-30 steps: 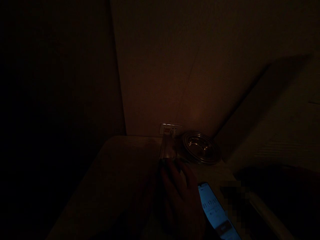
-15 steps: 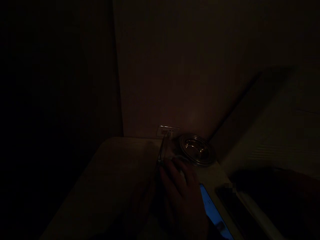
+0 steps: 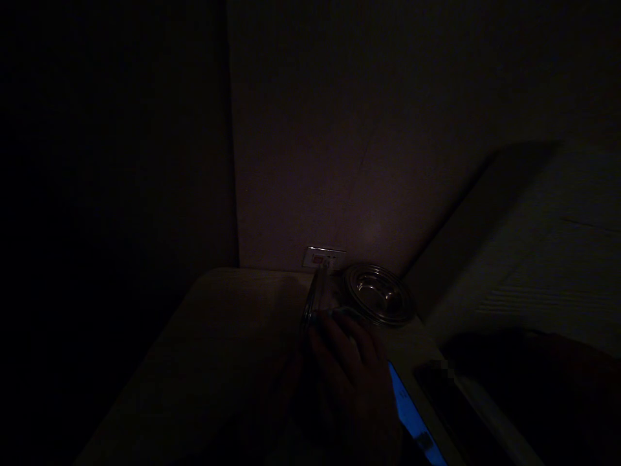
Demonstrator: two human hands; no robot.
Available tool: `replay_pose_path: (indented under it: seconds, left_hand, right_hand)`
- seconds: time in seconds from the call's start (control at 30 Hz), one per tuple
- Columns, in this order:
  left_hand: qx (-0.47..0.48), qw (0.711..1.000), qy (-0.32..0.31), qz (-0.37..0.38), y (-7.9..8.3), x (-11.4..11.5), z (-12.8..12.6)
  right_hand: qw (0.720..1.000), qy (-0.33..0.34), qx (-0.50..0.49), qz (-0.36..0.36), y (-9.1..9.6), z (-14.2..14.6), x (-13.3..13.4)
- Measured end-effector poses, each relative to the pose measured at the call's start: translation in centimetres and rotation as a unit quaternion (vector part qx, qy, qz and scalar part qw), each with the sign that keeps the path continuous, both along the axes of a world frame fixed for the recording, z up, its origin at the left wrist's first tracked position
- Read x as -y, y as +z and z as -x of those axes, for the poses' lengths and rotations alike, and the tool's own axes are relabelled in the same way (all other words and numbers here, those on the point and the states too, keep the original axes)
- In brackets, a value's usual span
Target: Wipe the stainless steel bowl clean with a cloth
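Note:
The scene is very dark. My right hand (image 3: 352, 372) is bent over an object with a thin shiny edge (image 3: 310, 301), its fingers curled and close together. What lies under those fingers is mostly hidden, so its kind cannot be made out. Just left of it, my left hand (image 3: 281, 382) is a dim shape near the same object, its fingers lost in shadow. Beyond the fingertips, a round metal dish (image 3: 378, 294) with a ringed rim rests on the tabletop. A phone-like device with a lit blue screen (image 3: 410, 408) lies right beside my right hand.
A light tabletop (image 3: 218, 304) with a rounded far left corner meets the wall. Low on that wall is a socket plate (image 3: 324, 257) with something pale plugged in. A dark, long flat object (image 3: 451, 401) lies at the right edge, beside dark fabric (image 3: 543, 382).
The picture has become dimmer and the view has shifted slightly. Both hands stay in nearly the same place over the object.

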State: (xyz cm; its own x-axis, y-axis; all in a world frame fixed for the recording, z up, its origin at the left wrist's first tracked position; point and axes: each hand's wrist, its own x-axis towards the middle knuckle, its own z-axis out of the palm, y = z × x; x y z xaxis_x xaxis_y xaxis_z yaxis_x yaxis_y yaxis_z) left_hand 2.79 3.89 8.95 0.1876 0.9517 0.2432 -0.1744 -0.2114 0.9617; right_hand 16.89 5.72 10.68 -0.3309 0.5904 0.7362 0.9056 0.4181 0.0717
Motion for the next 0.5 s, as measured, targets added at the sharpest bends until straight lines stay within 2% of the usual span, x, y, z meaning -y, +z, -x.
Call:
replay_pose_path:
  seconds: [0.13, 0.23, 0.37, 0.5]
  left_hand:
    - [0.004, 1.0, -0.01, 0.008, -2.2, -2.9, -0.5]
    - [0.007, 1.0, -0.011, 0.004, -3.9, -4.8, -0.7]
    - [0.007, 1.0, -0.011, 0.005, -5.1, -4.9, -0.6]
    - [0.004, 1.0, -0.016, 0.011, -5.8, -4.8, -0.5]
  right_hand:
    - [0.998, -0.027, -0.04, 0.038, 0.8, 0.0, -1.3]
    - [0.999, -0.02, -0.039, 0.021, 0.0, 0.3, -0.9]
    - [1.0, 0.003, -0.006, -0.018, -1.1, 0.3, 0.1]
    - [0.998, -0.04, -0.035, 0.036, -0.1, -0.3, -1.1]
